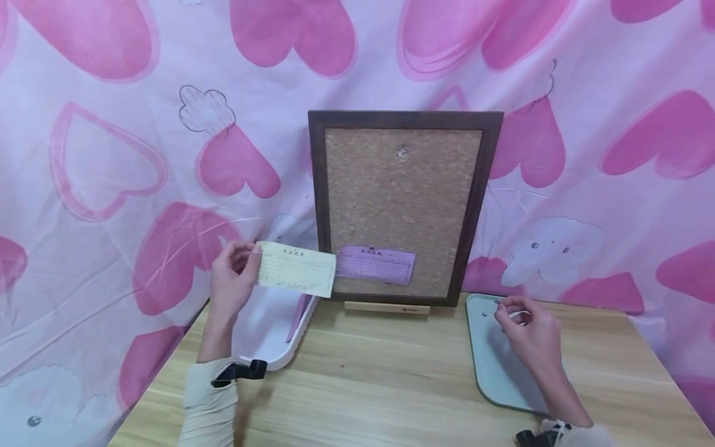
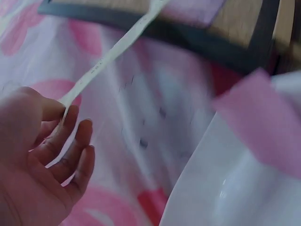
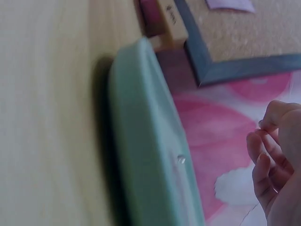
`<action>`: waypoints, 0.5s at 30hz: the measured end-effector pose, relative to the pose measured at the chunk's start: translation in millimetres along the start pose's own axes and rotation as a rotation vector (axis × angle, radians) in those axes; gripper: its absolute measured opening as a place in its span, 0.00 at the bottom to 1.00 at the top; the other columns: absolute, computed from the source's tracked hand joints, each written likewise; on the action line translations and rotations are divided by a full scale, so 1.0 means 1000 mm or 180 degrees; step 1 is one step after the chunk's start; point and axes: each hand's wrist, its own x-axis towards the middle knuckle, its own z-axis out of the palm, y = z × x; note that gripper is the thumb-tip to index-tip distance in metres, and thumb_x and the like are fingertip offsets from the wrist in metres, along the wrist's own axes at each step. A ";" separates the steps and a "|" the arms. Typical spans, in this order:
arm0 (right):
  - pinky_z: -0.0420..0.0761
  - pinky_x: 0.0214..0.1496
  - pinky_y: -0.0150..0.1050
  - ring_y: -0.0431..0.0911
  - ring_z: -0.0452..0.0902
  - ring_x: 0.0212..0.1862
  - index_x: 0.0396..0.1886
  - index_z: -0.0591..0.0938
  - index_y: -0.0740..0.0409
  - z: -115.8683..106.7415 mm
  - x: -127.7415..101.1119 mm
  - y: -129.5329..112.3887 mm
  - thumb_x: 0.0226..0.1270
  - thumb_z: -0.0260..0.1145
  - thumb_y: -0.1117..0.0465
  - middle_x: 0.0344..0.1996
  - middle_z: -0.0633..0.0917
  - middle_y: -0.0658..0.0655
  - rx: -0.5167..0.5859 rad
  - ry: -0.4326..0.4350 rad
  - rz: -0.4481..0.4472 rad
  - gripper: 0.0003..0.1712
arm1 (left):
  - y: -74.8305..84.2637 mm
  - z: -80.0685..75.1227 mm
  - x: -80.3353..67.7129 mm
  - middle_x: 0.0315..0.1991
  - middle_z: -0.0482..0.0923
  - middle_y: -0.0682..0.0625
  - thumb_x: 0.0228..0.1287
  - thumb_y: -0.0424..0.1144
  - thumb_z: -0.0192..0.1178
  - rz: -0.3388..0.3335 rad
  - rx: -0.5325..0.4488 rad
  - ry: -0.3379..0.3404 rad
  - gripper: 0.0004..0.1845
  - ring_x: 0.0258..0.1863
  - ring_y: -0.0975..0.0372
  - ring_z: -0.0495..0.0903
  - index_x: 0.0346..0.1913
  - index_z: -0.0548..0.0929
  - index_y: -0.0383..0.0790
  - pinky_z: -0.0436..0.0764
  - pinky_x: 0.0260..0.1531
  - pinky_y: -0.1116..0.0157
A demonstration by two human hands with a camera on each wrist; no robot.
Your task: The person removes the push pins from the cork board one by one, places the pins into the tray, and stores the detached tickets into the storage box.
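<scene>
Left hand: I am pinching the yellow slip [image 1: 296, 269] by its left edge with my left hand [image 1: 231, 282], lifting it above the white tray [image 1: 277, 347] at the table's far left.
Yellow slip: it is reaching right toward the cork board [image 1: 403, 205], just beside the pink slip [image 1: 375, 263] on the board's lower part.
Right hand: my right hand [image 1: 527, 332] is hovering over the green tray [image 1: 491, 366] on the right, fingers curled; I cannot tell whether they are pinching anything.
Clear pushpin: one [image 3: 181, 159] is lying in the green tray.
</scene>
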 end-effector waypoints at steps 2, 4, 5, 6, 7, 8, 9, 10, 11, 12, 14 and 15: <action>0.76 0.26 0.23 0.26 0.78 0.26 0.41 0.89 0.56 0.000 0.000 0.006 0.68 0.74 0.63 0.32 0.92 0.59 -0.0091 -0.0063 0.0052 0.04 | -0.005 -0.009 0.000 0.40 0.88 0.45 0.79 0.41 0.64 -0.0069 0.0178 -0.0038 0.14 0.38 0.70 0.84 0.54 0.84 0.31 0.81 0.40 0.77; 0.76 0.26 0.23 0.27 0.78 0.27 0.41 0.89 0.57 0.001 0.001 0.012 0.68 0.73 0.64 0.32 0.92 0.58 -0.0156 -0.0137 0.0084 0.04 | -0.008 -0.017 0.001 0.42 0.87 0.41 0.79 0.40 0.63 -0.0109 0.0284 -0.0064 0.14 0.38 0.71 0.83 0.55 0.84 0.31 0.80 0.41 0.77; 0.76 0.26 0.24 0.28 0.78 0.27 0.41 0.89 0.57 0.002 0.001 0.014 0.68 0.73 0.64 0.32 0.91 0.59 -0.0172 -0.0190 0.0095 0.05 | -0.010 -0.019 0.001 0.43 0.87 0.39 0.79 0.39 0.63 -0.0115 0.0341 -0.0074 0.14 0.38 0.71 0.83 0.55 0.84 0.30 0.79 0.42 0.78; 0.77 0.26 0.25 0.29 0.78 0.27 0.42 0.89 0.57 0.002 0.001 0.017 0.68 0.73 0.64 0.32 0.91 0.59 -0.0173 -0.0235 0.0104 0.05 | -0.011 -0.022 0.001 0.44 0.87 0.38 0.79 0.38 0.63 -0.0115 0.0404 -0.0078 0.14 0.39 0.72 0.82 0.55 0.84 0.30 0.79 0.42 0.78; 0.77 0.25 0.25 0.29 0.78 0.27 0.42 0.89 0.57 0.003 0.001 0.018 0.68 0.73 0.64 0.33 0.91 0.58 -0.0178 -0.0280 0.0115 0.05 | -0.012 -0.024 0.001 0.45 0.87 0.38 0.80 0.38 0.62 -0.0105 0.0480 -0.0079 0.13 0.39 0.73 0.82 0.55 0.84 0.30 0.78 0.43 0.78; 0.77 0.25 0.26 0.30 0.78 0.27 0.42 0.88 0.57 0.003 0.002 0.020 0.68 0.73 0.64 0.33 0.91 0.58 -0.0186 -0.0315 0.0129 0.05 | -0.013 -0.026 0.001 0.46 0.87 0.37 0.80 0.37 0.62 -0.0104 0.0555 -0.0070 0.13 0.39 0.73 0.81 0.56 0.84 0.30 0.78 0.44 0.78; 0.77 0.25 0.26 0.31 0.78 0.27 0.42 0.88 0.58 0.004 0.002 0.021 0.68 0.73 0.64 0.33 0.91 0.58 -0.0183 -0.0349 0.0132 0.05 | -0.014 -0.027 0.002 0.47 0.87 0.37 0.80 0.37 0.61 -0.0103 0.0637 -0.0056 0.13 0.39 0.73 0.81 0.56 0.84 0.30 0.78 0.44 0.78; 0.77 0.25 0.27 0.31 0.78 0.27 0.42 0.88 0.58 0.004 0.002 0.023 0.68 0.73 0.64 0.33 0.91 0.58 -0.0184 -0.0375 0.0143 0.05 | -0.015 -0.028 0.002 0.47 0.87 0.37 0.80 0.36 0.61 -0.0107 0.0710 -0.0047 0.13 0.40 0.73 0.81 0.56 0.84 0.30 0.77 0.45 0.78; 0.77 0.25 0.27 0.31 0.78 0.27 0.42 0.88 0.58 0.004 0.002 0.024 0.68 0.73 0.64 0.32 0.91 0.58 -0.0187 -0.0399 0.0155 0.05 | -0.015 -0.029 0.002 0.47 0.87 0.37 0.80 0.37 0.60 -0.0112 0.0797 -0.0039 0.13 0.41 0.72 0.81 0.56 0.84 0.31 0.77 0.45 0.77; 0.77 0.25 0.27 0.32 0.78 0.27 0.42 0.88 0.58 0.005 0.002 0.026 0.68 0.73 0.64 0.32 0.91 0.58 -0.0197 -0.0409 0.0171 0.05 | -0.016 -0.030 0.003 0.48 0.87 0.37 0.80 0.37 0.60 -0.0117 0.0868 -0.0034 0.13 0.41 0.70 0.81 0.56 0.84 0.31 0.76 0.46 0.76; 0.77 0.25 0.28 0.33 0.78 0.27 0.42 0.88 0.58 0.004 0.003 0.028 0.68 0.73 0.63 0.32 0.91 0.58 -0.0233 -0.0453 0.0210 0.05 | -0.016 -0.030 0.004 0.49 0.87 0.36 0.81 0.37 0.59 -0.0127 0.0963 -0.0053 0.13 0.44 0.63 0.82 0.57 0.83 0.31 0.76 0.48 0.74; 0.77 0.26 0.28 0.33 0.78 0.28 0.42 0.88 0.58 0.004 0.003 0.030 0.68 0.73 0.63 0.33 0.91 0.58 -0.0263 -0.0482 0.0226 0.05 | -0.015 -0.030 0.004 0.49 0.87 0.36 0.81 0.38 0.58 -0.0128 0.1015 -0.0066 0.14 0.46 0.60 0.83 0.58 0.83 0.32 0.76 0.50 0.73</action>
